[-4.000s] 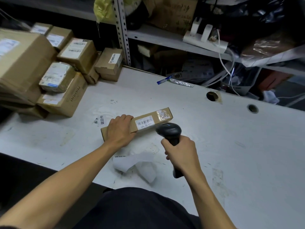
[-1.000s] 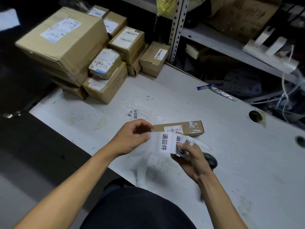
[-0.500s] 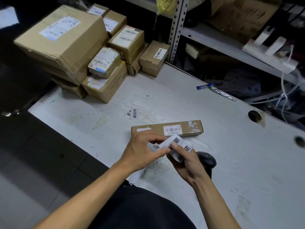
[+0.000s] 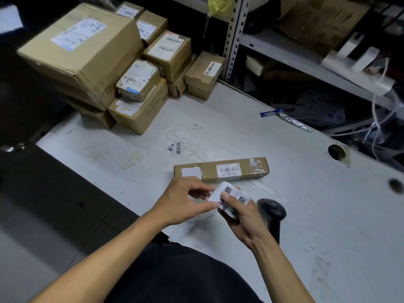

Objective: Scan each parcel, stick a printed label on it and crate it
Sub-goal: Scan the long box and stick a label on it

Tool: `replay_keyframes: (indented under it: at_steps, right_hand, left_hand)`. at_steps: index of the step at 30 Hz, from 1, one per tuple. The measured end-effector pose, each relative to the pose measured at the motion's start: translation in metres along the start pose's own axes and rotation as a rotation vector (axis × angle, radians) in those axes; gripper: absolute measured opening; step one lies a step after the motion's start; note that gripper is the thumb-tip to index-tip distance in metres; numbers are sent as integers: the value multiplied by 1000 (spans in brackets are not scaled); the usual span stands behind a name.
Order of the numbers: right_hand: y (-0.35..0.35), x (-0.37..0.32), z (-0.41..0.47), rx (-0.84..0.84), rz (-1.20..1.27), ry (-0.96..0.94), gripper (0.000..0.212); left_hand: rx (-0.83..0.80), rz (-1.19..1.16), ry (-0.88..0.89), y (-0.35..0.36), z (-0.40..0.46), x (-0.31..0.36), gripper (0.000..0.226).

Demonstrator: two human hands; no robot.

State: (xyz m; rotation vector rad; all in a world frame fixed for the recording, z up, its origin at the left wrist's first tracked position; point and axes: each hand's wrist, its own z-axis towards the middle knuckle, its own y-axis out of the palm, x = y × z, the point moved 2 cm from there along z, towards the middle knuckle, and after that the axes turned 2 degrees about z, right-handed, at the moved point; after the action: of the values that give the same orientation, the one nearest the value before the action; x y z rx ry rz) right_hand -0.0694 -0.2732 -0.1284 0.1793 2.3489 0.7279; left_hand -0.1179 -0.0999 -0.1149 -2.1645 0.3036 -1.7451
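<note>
A long, narrow cardboard parcel (image 4: 220, 169) with a barcode sticker lies flat on the white table (image 4: 306, 204). Just in front of it I hold a strip of white printed labels (image 4: 231, 197) with black characters. My right hand (image 4: 242, 219) grips the strip from below, thumb on top. My left hand (image 4: 185, 200) pinches the strip's left end between thumb and fingers. The black handheld scanner (image 4: 272, 213) lies on the table right of my right hand, touched by neither hand.
A pile of taped cardboard boxes (image 4: 122, 62) fills the table's far left corner. One loose label (image 4: 178, 148) lies on the table beyond the parcel. Cable holes (image 4: 336, 152) and a metal shelf (image 4: 306, 57) with cords are at the back right.
Four seconds ago my right hand held the scanner at the parcel and my left steadied it. The scanner now lies down; both hands have closed in on the label strip.
</note>
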Motion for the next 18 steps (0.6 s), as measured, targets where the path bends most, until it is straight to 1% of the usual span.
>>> replay_keyframes:
  at_steps: [2,5,10,12,13,15,16,17,18]
  right_hand:
    - [6,2,1,-13,-3,-11,28]
    - [10,3,3,19,15,-34,18]
    - [12,4,3,39,-6,-26,13]
    - [6,7,5,82,-20,-2,12]
    - [2,9,7,117,-27,8,11]
    - [-10,12,9,172,-50,13,11]
    - [-19,14,11,198,-98,2,11]
    - [-26,15,11,228,-210,-13,10]
    - [-34,16,12,264,-396,-26,9]
  left_hand:
    - [22,11,8,4,0,0,24]
    - [54,-15,14,5,3,-1,19]
    - [43,85,63,2,3,-2,18]
    - [38,121,66,-1,4,-4,16]
    - [62,116,50,-4,6,-6,14]
    - [178,95,-2,-15,9,-12,12]
    - [244,87,-31,-21,10,-15,12]
    - [291,61,-74,-28,11,-19,12]
    - [306,2,-130,-33,11,-22,12]
